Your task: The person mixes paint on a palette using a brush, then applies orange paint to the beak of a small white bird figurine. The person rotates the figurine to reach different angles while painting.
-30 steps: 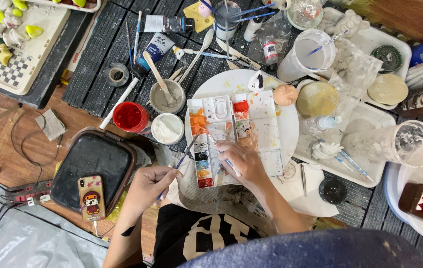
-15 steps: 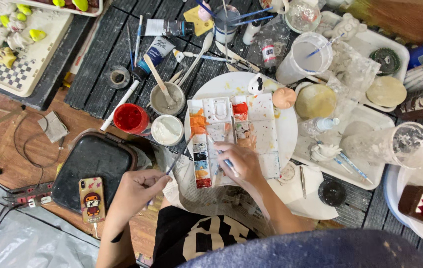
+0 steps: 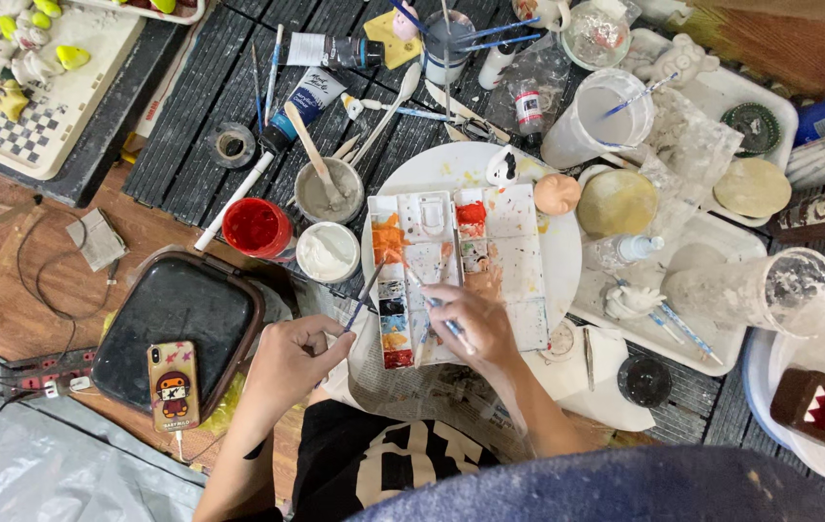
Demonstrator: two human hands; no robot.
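Cluttered dark slatted table [image 3: 190,116], left hand [image 3: 292,358] and right hand [image 3: 471,324] fingers each gripping brushes over palette [image 3: 514,242]

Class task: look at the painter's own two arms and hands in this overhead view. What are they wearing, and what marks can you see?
Both forearms are bare, with no sleeves reaching them, and no gloves, watch or bracelet show. The left hand and the right hand look free of rings, though fine detail is too small to tell. Any paint smudges cannot be made out. Below them is a black top with pale lettering.
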